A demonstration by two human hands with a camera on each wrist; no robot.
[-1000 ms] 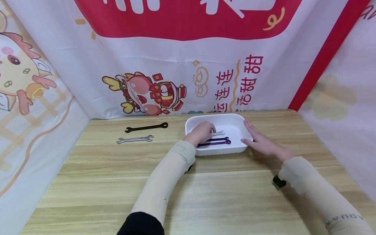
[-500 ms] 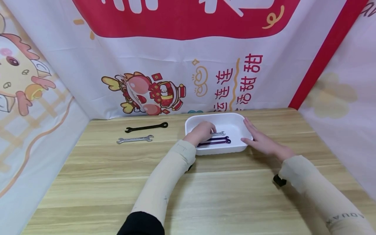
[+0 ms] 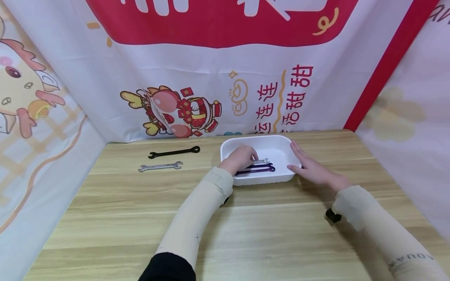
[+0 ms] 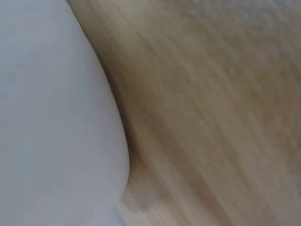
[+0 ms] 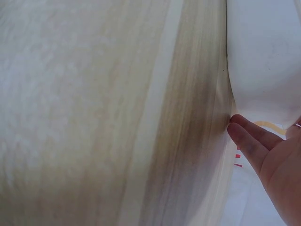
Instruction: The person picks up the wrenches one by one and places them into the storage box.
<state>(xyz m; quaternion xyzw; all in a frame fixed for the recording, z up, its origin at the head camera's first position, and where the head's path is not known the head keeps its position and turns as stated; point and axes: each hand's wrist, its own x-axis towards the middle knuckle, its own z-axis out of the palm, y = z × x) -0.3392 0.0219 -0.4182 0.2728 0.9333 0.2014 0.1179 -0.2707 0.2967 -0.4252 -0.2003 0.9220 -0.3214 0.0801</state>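
In the head view a white plastic tray [image 3: 263, 181] stands on the wooden table. My left hand [image 3: 241, 158] reaches over its left side, fingers curled down and pinching a small silver wrench [image 3: 261, 160] low in the tray. Nearer the front wall lie two dark wrenches, one with a purple sheen [image 3: 258, 171], their left ends covered by the hand. Against the tray's right end rests my right hand [image 3: 311, 166], fingers extended along the outside and thumb at the rim. The right wrist view shows that hand's fingertips [image 5: 240, 129] at the tray wall.
Left of the tray, a black combination wrench [image 3: 174, 152] and a silver open-end wrench [image 3: 160, 166] lie roughly parallel on the table [image 3: 140, 218]. A printed cloth [image 3: 197, 58] hangs along the back edge, and more cloth closes off both sides.
The silver wrench in the tray has shifted slightly towards the dark wrenches under my left hand. My right hand stays at the tray's end.
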